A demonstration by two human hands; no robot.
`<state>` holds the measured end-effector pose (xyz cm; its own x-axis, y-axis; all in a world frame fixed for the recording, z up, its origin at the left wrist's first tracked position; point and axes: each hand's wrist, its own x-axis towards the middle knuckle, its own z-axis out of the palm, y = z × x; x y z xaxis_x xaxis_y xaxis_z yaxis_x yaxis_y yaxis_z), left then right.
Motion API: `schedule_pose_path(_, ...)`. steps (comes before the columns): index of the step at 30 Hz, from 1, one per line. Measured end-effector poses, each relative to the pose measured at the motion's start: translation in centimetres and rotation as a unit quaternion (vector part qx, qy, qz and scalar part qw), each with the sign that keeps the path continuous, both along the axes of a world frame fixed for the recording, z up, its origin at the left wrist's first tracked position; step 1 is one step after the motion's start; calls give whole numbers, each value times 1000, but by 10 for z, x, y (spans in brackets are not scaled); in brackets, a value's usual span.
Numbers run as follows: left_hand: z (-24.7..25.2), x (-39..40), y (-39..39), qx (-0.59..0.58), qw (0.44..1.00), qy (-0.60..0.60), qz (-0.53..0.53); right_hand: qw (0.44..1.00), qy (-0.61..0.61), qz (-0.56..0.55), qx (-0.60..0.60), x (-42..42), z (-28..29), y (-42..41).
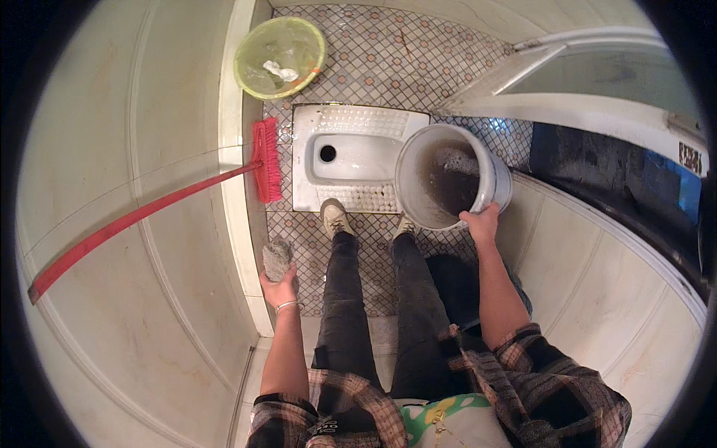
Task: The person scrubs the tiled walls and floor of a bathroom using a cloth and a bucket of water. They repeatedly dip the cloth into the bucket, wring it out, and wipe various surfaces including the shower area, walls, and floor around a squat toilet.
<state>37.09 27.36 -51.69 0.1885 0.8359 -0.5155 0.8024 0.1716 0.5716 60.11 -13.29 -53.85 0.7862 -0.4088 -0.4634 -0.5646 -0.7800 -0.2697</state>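
My left hand (280, 288) holds a wadded grey cloth (277, 259) out over the tiled floor at the left. With its fingers over the near rim, my right hand (483, 223) grips a white plastic bucket (498, 182). The bucket is tilted, its mouth facing up and to the left, and dark, foamy water (451, 182) lies inside. It is above the right end of a white ceramic squat toilet (358, 193); whether they touch I cannot tell. My shoes stand at the toilet's near edge.
A green waste basket (242, 84) with a plastic liner and white paper stands at the upper left. Below it, a red broom (151, 211) leans against the wall. At the right are a white-framed door (588, 109) and a raised threshold. A dark container (456, 285) is behind my right forearm.
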Motion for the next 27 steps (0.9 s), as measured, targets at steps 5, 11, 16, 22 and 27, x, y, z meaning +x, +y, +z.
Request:
schedule_pose_path(5,-8,-27,22,-13,998,-17,51,971,98,191,-101,56,-14,80)
schedule_pose_path(11,-11,-55,49,10,997,47,60,958,131,214,-139,82,-46,160)
schedule_pose_path(16,-28,-85,60,17,992,88,91,960,162,147,-177,92,-68,195)
schedule_pose_path(22,-48,-109,58,-9,988,146,48,973,108,186,-82,79,-72,184)
schedule_pose_path(27,-63,-109,50,-37,987,145,50,977,37,206,-36,71,-92,172)
